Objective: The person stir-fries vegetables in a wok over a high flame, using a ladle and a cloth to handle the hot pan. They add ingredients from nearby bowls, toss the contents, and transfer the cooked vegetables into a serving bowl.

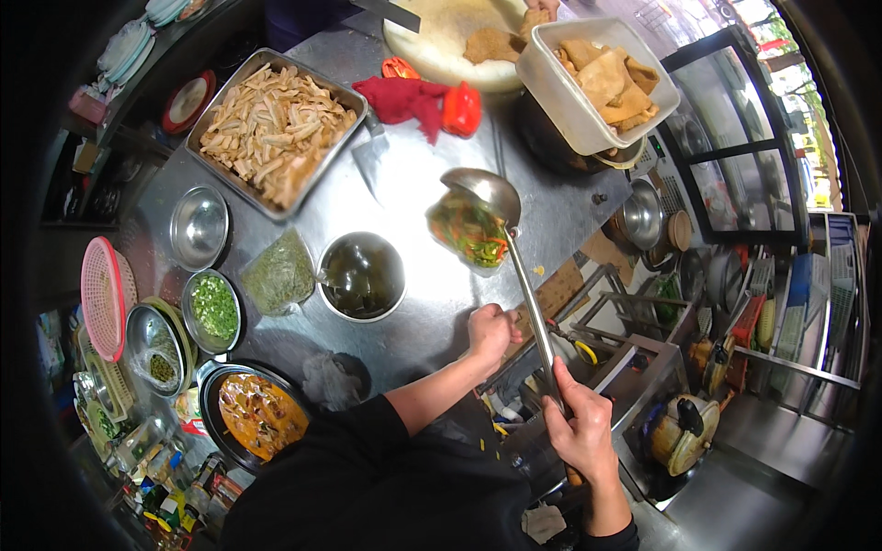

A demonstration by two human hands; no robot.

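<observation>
My right hand (pixel 581 418) is wrapped round the long handle of a steel ladle (pixel 527 298). The ladle's bowl is tilted over the steel table. Beside that bowl is a slightly blurred heap of green and red cut vegetables (pixel 482 246); I cannot tell whether a clear bag surrounds it. My left hand (pixel 493 331) is curled closed near the table's right edge, just left of the ladle's handle. Whatever its fingers may hold is hidden. A steel bowl of dark liquid (pixel 364 277) stands to its left, next to a clear bag of green bits (pixel 279 273).
A metal tray of pale strips (pixel 276 138) lies at the back left. A plastic tub of brown sheets (pixel 606 87) stands back right, near a round chopping board (pixel 432 37) with another person's hand (pixel 544 7). A pan of orange stew (pixel 262 418) is near left; a stove pot (pixel 682 432) sits right.
</observation>
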